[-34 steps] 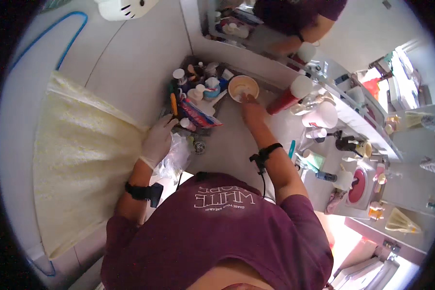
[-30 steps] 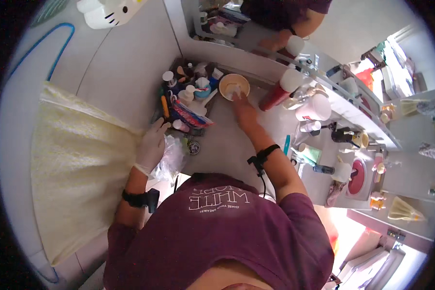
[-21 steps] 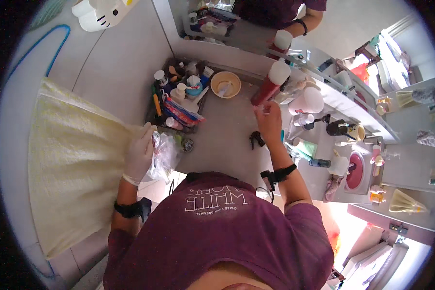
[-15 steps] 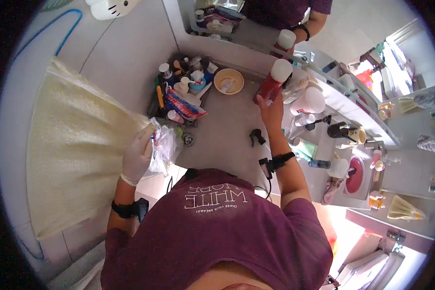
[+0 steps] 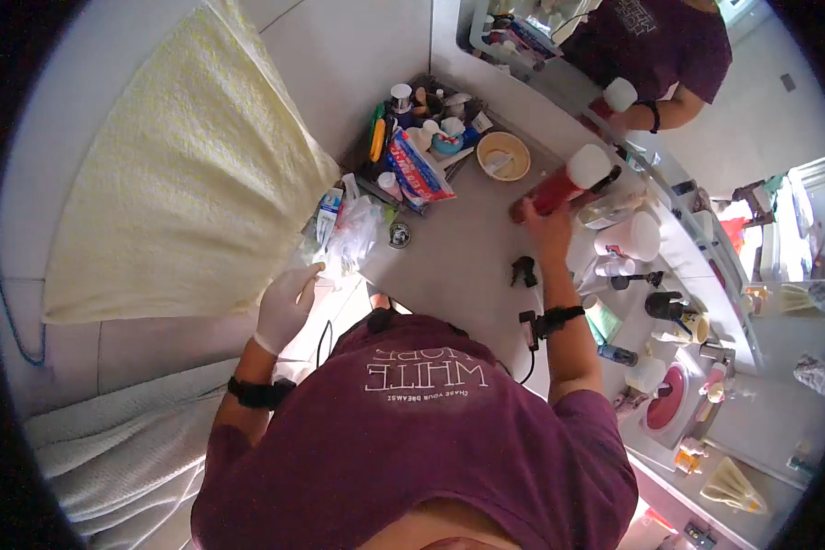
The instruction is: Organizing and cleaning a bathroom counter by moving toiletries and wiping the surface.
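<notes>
My right hand (image 5: 549, 229), bare, is closed round a red bottle with a white cap (image 5: 559, 191) over the right part of the grey counter (image 5: 463, 240). The bottle leans toward the mirror side. My left hand (image 5: 286, 307), in a white glove, is at the counter's left edge with its fingers partly stretched and nothing visible in them. Just beyond its fingertips is a crumpled clear plastic bag (image 5: 355, 229). A small blue and white packet (image 5: 328, 216) is against the bag, beside the hanging pale yellow towel (image 5: 188, 183).
A basket of toiletries (image 5: 367, 179) fills the back left corner, with a red and blue packet (image 5: 419, 171) on it. Next to it is a cream bowl (image 5: 503, 156). A black spray-nozzle-like piece (image 5: 523, 271) lies near my right wrist. Bottles and a white tub (image 5: 628, 236) line the mirror (image 5: 678, 119).
My left hand has come off the plastic bag and drawn back toward me. My right hand still holds the red bottle, now tilted more. The whole view has turned, shifting the counter rightward.
</notes>
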